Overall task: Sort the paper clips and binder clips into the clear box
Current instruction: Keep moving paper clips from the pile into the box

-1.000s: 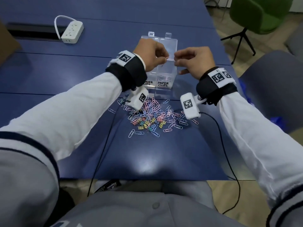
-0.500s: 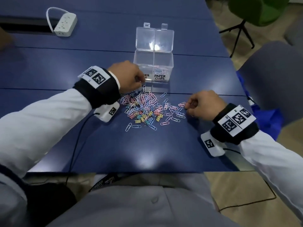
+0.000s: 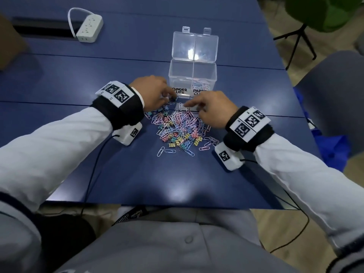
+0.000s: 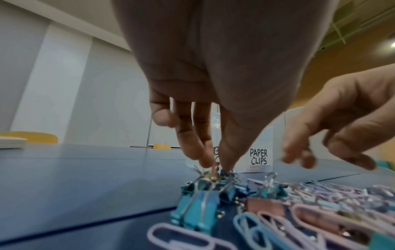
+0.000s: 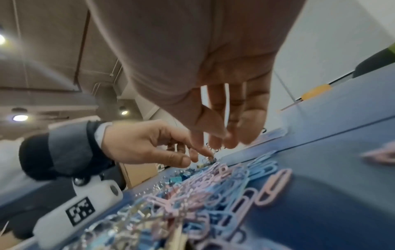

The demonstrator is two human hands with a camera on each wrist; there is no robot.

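A mixed pile of pastel paper clips point(image 3: 183, 121) and small binder clips point(image 3: 178, 139) lies on the blue table point(image 3: 78, 79). Behind it stands the clear box point(image 3: 192, 72), lid open; several paper clips point(image 3: 201, 85) lie in the compartment labelled PAPER CLIPS. My left hand point(image 3: 171, 98) is at the pile's far left corner. In the left wrist view its thumb and forefinger point(image 4: 214, 165) pinch the wire handle of a blue binder clip point(image 4: 227, 191). My right hand point(image 3: 189, 105) hovers over the pile's far edge, fingers point(image 5: 233, 135) loosely extended and holding nothing.
A white power strip point(image 3: 89, 28) sits at the back left beside a dark cable slot. A grey chair point(image 3: 334, 99) and a blue bag point(image 3: 327, 146) stand off the table's right edge. Wrist camera cables point(image 3: 94, 168) trail toward the near edge.
Both hands came down from above the box to the pile. In the last half second my right hand moved from the pile's right edge to its far side, by the box front.
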